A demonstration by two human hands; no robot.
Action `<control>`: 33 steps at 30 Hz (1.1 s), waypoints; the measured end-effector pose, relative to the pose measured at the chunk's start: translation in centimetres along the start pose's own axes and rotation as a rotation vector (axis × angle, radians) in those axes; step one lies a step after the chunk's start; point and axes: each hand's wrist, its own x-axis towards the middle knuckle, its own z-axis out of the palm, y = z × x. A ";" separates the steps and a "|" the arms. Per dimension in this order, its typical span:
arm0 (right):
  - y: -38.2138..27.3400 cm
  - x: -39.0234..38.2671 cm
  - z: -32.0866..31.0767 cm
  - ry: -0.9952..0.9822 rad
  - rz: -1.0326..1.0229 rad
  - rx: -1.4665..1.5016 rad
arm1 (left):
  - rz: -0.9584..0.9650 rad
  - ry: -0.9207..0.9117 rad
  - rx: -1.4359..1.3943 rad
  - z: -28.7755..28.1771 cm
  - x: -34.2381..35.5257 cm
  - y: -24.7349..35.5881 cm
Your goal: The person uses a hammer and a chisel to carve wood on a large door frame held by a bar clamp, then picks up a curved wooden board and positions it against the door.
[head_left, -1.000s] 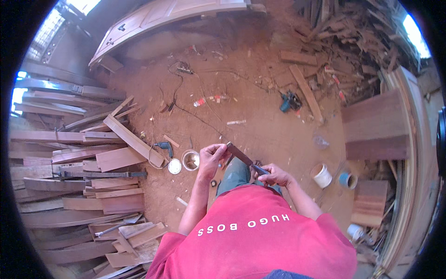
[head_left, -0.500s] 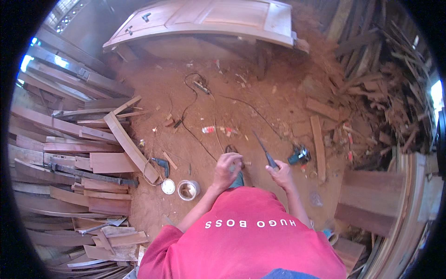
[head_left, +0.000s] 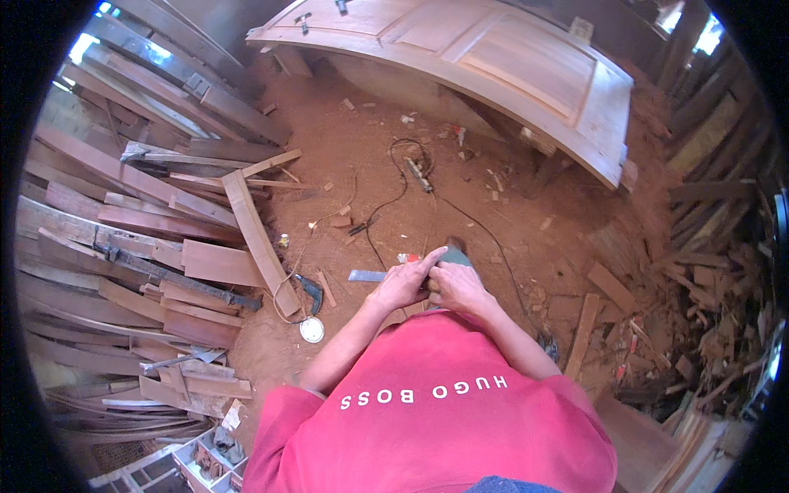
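A: How far along?
B: Panelled door (head_left: 526, 66) looks assembled. Grey strip (head_left: 366, 276) seems mid-handling; can't tell what's left.
A: Hands?
B: Left hand (head_left: 400, 287) and right hand (head_left: 457, 285) together, curled; grip hidden, can't tell what's clamped. Strip sticks out just left of the left hand.
A: Counts?
B: Two hands, one strip, one door, one drill (head_left: 310, 291), one white lid (head_left: 311, 330). Boards (head_left: 220, 263) at left: too many, overlapping.

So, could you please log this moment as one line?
left hand: against right hand | flat grey strip: beside left hand, grip unclear | power drill: on floor, near round white lid
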 end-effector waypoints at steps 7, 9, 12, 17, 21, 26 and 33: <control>5.8 19.2 -8.5 0.062 -0.200 0.331 | -0.467 0.233 -0.133 -4.6 8.1 -16.4; 7.7 24.5 -12.2 0.053 -0.090 0.255 | -0.610 0.367 -0.227 -5.3 8.4 -21.3; 8.4 32.9 -17.3 0.089 -0.090 0.280 | -0.895 0.350 -0.255 -4.8 2.8 -29.8; 10.3 44.9 -24.6 0.143 -0.112 0.248 | -1.189 0.577 -0.517 -6.3 2.3 -30.9; 7.6 55.6 -25.9 0.125 -0.185 0.360 | -1.474 0.555 -0.636 -2.0 0.1 -35.9; 4.0 68.3 -25.3 0.083 -0.178 0.402 | -1.563 0.620 -0.719 -2.3 4.1 -40.8; -0.4 87.1 -24.3 0.132 -0.055 0.432 | -1.397 0.905 -0.679 -20.9 7.8 -58.4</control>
